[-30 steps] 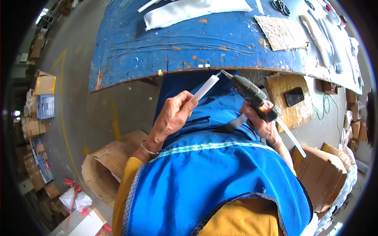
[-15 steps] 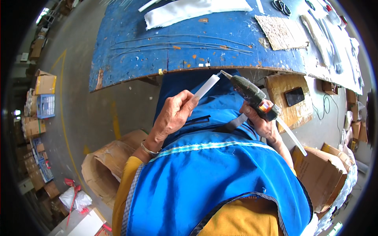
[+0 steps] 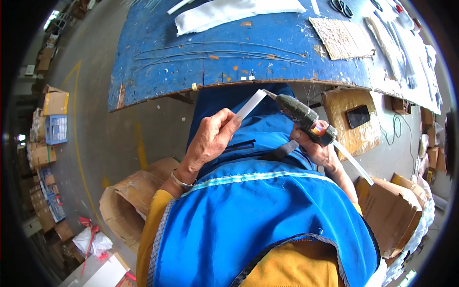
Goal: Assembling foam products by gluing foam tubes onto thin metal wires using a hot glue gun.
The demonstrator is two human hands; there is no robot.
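My left hand (image 3: 211, 138) pinches a narrow white strip (image 3: 250, 104) that slants up toward the blue table's edge. My right hand (image 3: 317, 148) grips a dark glue gun (image 3: 299, 113) with a clear glue stick (image 3: 355, 163) sticking out behind it. The gun's nozzle touches the upper end of the strip. Both hands are in front of my blue apron, just below the worn blue tabletop (image 3: 215, 52).
On the table lie a white cloth piece (image 3: 229, 12), a rough brown mat (image 3: 340, 37), scissors (image 3: 340, 6) and pale strips at the right. A black phone (image 3: 358, 116) rests on a cardboard box. Open cartons stand by my left (image 3: 126, 203) and right (image 3: 392, 210).
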